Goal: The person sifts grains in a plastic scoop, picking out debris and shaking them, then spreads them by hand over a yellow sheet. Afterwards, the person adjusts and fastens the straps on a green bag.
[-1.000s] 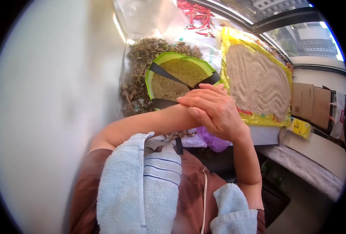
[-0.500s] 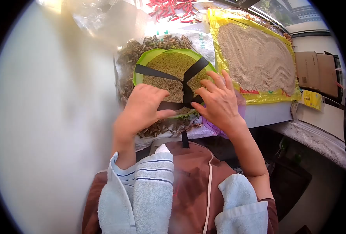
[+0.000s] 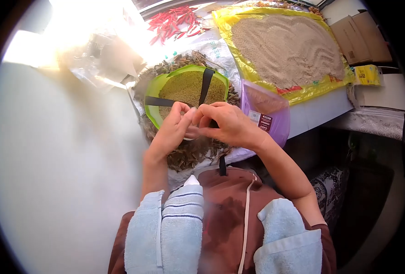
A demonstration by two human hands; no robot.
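Note:
A lime-green basin (image 3: 153, 89) holds small yellowish-brown grain (image 3: 186, 89). Black straps (image 3: 205, 84) cross over its top and run together under my fingers. My left hand (image 3: 172, 125) is closed in a pinch at the near side of the basin, where the straps meet. Against its fingertips, my right hand (image 3: 229, 123) is curled, its fingers bent round the same spot. The strap ends between the fingers are mostly hidden. Dry brown pods or stalks (image 3: 191, 155) lie around and beneath the basin.
Right of the basin is a translucent purple bowl-like thing (image 3: 275, 123) with a label. Sandy grain (image 3: 289, 50) is spread on a yellow sheet (image 3: 227, 29) behind it. Red chillies (image 3: 175, 23), a crumpled clear plastic bag (image 3: 99, 57), cardboard (image 3: 362, 36) and a yellow packet (image 3: 367, 75) lie farther off.
My hands have come together from the basin's two sides, their spread fingers now closed at the strap crossing. The view has shifted, and more of the purple thing shows.

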